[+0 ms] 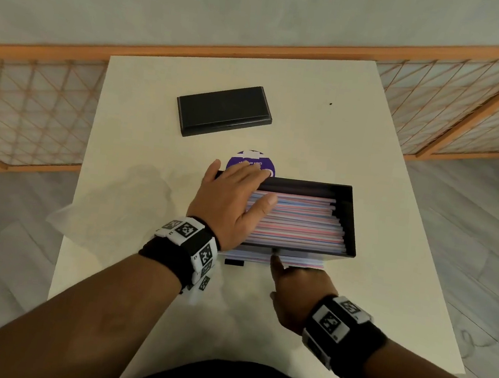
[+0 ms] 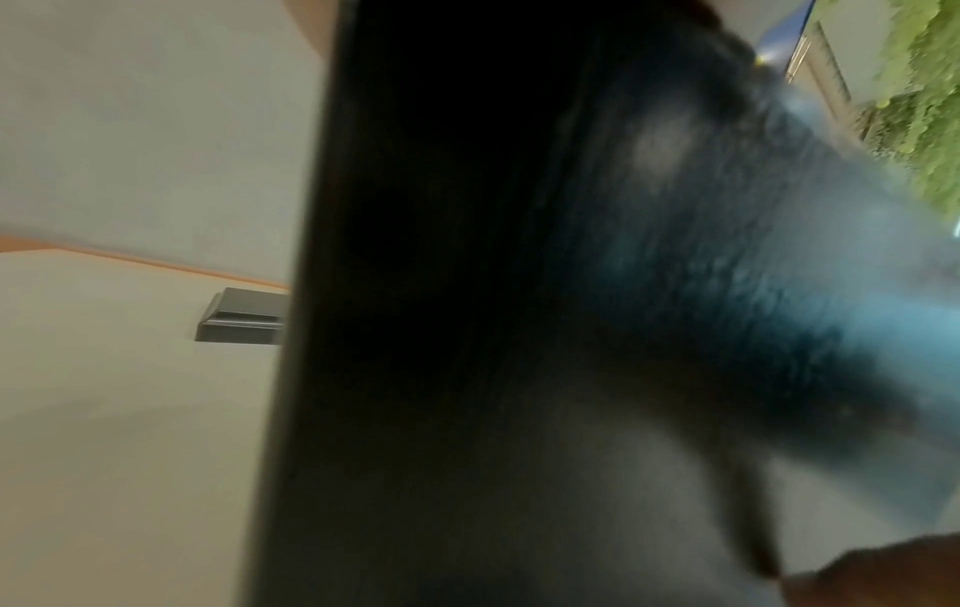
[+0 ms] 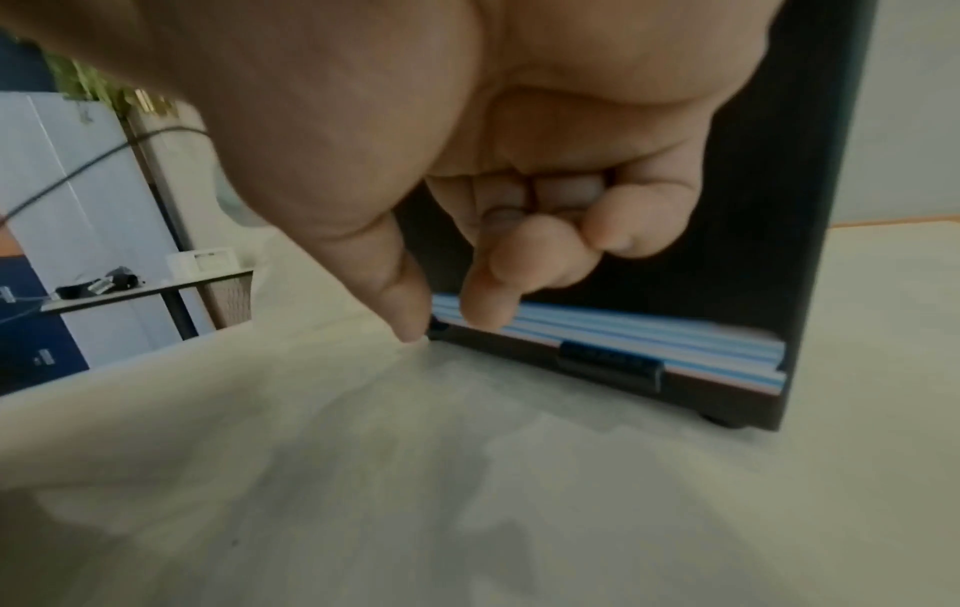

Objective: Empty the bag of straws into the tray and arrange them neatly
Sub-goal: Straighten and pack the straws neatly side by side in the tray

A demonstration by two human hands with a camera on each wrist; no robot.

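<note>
A black tray (image 1: 352, 219) stands mid-table, filled with pink, blue and white straws (image 1: 297, 222) lying lengthwise. My left hand (image 1: 251, 189) lies flat and open on the tray's left end, its palm and thumb resting on the straws. My right hand (image 1: 275, 261) is at the tray's near side. In the right wrist view its index fingertip (image 3: 488, 316) touches a layer of straws (image 3: 649, 341) showing under the black near wall (image 3: 779, 164). The thumb tip (image 3: 413, 328) is at the corner beside it, and the other fingers are curled in. The left wrist view is blurred and mostly filled by the dark tray wall (image 2: 415, 287).
A crumpled clear bag (image 1: 110, 201) lies left of the tray. A purple round label (image 1: 251, 161) shows behind the tray. A flat black lid (image 1: 223, 109) lies further back. A small black clip (image 3: 607, 361) sits on the tray's near base. A wooden lattice screen (image 1: 33, 108) stands beyond the table.
</note>
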